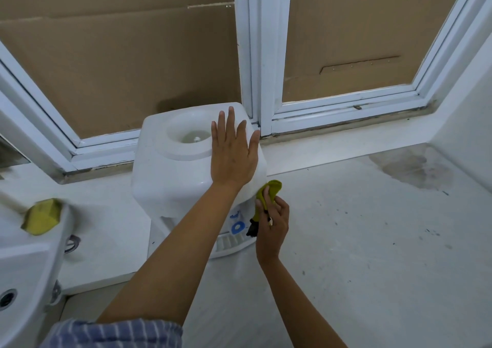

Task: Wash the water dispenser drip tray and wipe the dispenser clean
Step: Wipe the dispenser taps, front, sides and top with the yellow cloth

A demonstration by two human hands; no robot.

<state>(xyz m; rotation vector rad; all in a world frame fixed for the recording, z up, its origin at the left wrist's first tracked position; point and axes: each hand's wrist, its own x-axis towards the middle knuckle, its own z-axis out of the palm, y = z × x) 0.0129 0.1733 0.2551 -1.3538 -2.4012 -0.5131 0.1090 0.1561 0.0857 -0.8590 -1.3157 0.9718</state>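
Dispenser (pixel 186 166) stands mid-frame, left hand (pixel 233 155) flat and released on its top, right hand (pixel 271 222) nearer its lower-right side, grasping cloth (pixel 269 190) against it.

1 head-worn wide-angle view, looking forward and steeply down from above, close over the white water dispenser (pixel 183 161) at centre frame, both forearms reaching in from the bottom edge, window frame (pixel 255 54) bowed by the lens across the top, sink (pixel 29 265) cut off at the left edge
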